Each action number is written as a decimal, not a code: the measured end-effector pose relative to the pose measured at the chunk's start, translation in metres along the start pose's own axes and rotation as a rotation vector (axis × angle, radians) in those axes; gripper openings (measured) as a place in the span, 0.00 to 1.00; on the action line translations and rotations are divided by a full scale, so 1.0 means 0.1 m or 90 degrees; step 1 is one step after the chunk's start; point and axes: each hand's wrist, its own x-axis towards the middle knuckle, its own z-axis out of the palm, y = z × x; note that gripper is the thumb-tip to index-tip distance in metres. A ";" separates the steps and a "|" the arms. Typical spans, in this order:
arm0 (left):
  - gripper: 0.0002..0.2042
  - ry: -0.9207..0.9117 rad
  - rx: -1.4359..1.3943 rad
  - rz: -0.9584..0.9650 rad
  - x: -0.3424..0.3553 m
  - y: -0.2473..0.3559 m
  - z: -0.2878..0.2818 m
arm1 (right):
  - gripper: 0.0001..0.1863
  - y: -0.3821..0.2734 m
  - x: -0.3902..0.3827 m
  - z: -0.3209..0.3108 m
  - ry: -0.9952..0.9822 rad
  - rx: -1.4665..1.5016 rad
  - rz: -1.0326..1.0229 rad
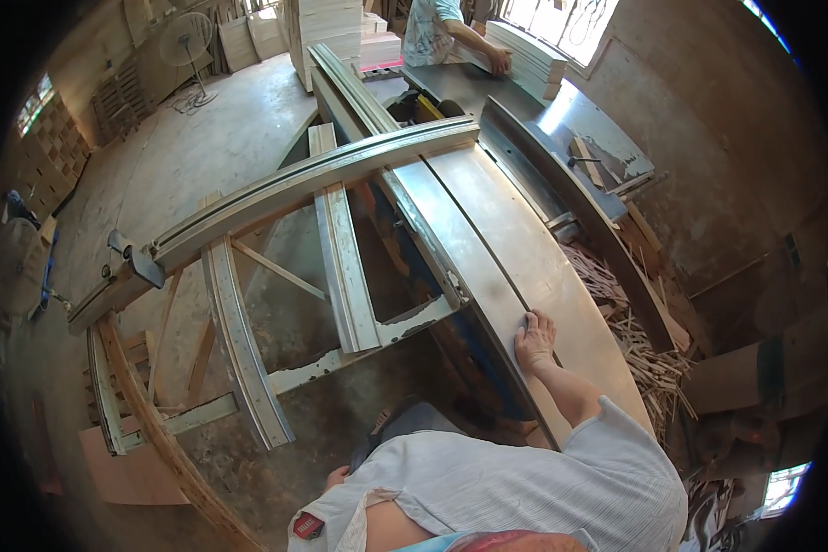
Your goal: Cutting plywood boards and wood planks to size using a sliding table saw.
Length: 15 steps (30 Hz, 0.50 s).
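My right hand (535, 342) lies on the smooth metal top of a sliding table saw (515, 248), beside the long dark slot in it. Its fingers are stretched forward over the metal, and nothing shows in it. At the lower edge, beside my light grey shirt, a small part of my left hand (338, 477) shows; its fingers are hidden. A long metal fence (313, 189) crosses the sliding frame (345, 267) to the left of the saw top. On the fence's left end sits a flip stop (138, 262).
At the far side, a co-worker's hand (500, 62) touches a stack of pale boards (529, 60). Thin wood offcuts (649, 368) heap up right of the saw. A standing fan (186, 41) is at the back left. A curved-looking wooden bar (143, 414) runs along the near left.
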 end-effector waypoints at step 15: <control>0.21 0.052 -0.039 -0.034 -0.02 -0.04 0.08 | 0.24 0.06 -0.03 0.04 -0.008 0.006 -0.006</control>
